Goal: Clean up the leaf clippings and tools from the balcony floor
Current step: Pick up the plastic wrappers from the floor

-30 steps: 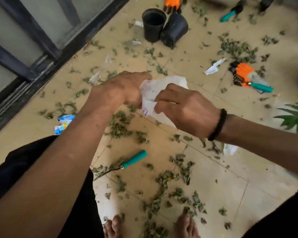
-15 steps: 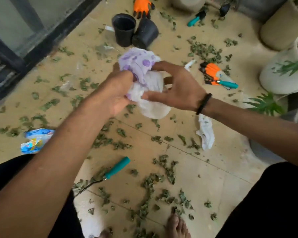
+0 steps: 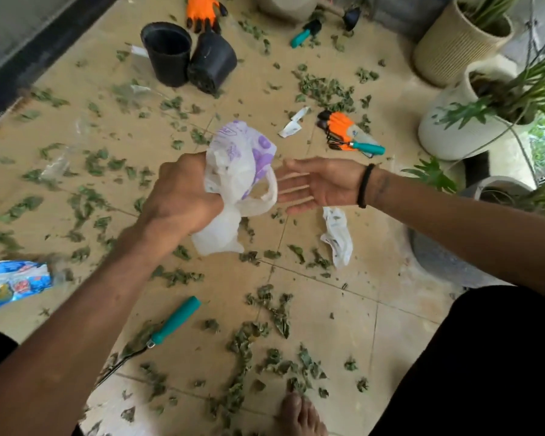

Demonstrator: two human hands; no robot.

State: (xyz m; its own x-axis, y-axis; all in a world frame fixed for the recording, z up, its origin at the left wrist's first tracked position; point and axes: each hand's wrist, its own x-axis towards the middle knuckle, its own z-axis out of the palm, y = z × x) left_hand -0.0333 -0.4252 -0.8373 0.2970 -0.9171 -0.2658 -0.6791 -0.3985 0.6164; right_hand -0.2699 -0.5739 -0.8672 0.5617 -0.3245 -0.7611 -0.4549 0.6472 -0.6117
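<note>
Leaf clippings (image 3: 324,89) litter the floor (image 3: 328,316). Left hand (image 3: 183,199) clutches a crumpled plastic bag (image 3: 243,171) in a closed grip; right hand (image 3: 321,187) (fingers straight, blurred) reaches the bag's handle loop, empty.

Single view: head-worn wide-angle camera, looking steeply down and forward over both forearms at the tiled balcony floor (image 3: 328,309); close range; pots at far right.

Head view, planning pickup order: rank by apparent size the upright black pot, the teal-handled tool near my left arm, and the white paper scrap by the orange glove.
1. Upright black pot
2. Teal-handled tool, nearer the camera, so unsure against the pot
3. White paper scrap
</note>
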